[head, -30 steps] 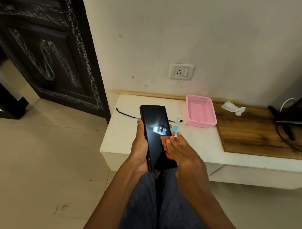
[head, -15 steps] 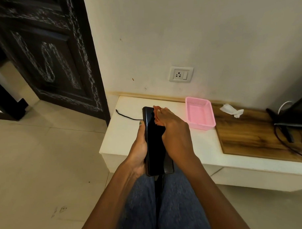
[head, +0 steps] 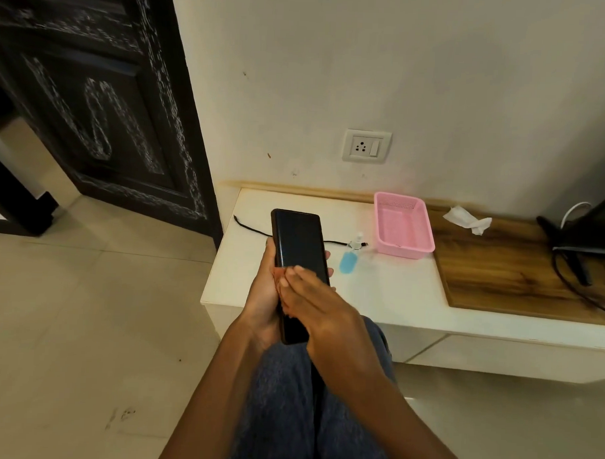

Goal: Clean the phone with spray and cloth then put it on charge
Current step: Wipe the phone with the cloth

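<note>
My left hand grips a black phone from behind and holds it upright over my lap, its dark screen facing me. My right hand lies across the lower half of the screen with its fingers stretched flat on the glass. Something reddish-orange shows under those fingers; I cannot tell whether it is a cloth. A small blue spray bottle lies on the white shelf just right of the phone. A black charging cable runs across the shelf behind the phone. A wall socket is above it.
A pink basket stands on the shelf right of the bottle. A crumpled white tissue lies on a wooden board. A dark screen with cables is at the far right. A dark carved door is at the left.
My right hand slid from the middle of the screen up to the phone's top edge, then back down to the lower half. The spray bottle, hidden half a second ago, shows again.
</note>
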The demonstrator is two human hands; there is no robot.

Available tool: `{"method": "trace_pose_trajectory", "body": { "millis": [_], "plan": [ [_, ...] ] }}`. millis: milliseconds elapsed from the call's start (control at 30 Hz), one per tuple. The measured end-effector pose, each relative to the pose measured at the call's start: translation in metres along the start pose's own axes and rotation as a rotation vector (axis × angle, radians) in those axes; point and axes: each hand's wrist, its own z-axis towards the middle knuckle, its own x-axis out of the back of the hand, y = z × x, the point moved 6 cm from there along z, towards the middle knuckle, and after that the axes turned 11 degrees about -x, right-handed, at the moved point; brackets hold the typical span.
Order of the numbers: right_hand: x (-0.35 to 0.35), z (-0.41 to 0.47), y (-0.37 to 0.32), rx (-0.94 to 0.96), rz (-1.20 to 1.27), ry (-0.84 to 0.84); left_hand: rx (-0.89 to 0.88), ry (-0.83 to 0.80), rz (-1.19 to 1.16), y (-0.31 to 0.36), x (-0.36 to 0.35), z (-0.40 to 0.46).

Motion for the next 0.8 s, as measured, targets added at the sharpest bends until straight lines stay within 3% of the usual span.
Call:
{"method": "trace_pose_trajectory", "body": {
  "millis": [167, 300, 633, 800],
  "plan": [
    [-0.006, -0.037, -0.016, 0.197, -0.12, 0.119, -0.028, 0.001, -0.077, 0.007, 0.002, 0.005],
    [0.003, -0.048, -0.011, 0.203, -0.142, 0.18, -0.047, 0.044, -0.069, 0.008, -0.003, 0.004],
    [0.004, -0.062, 0.022, 0.061, -0.16, 0.224, -0.047, -0.023, -0.115, 0.013, -0.011, 0.0],
    [0.019, -0.065, 0.048, -0.11, -0.007, 0.316, -0.029, -0.042, -0.091, 0.015, -0.011, -0.002]
  ]
}}
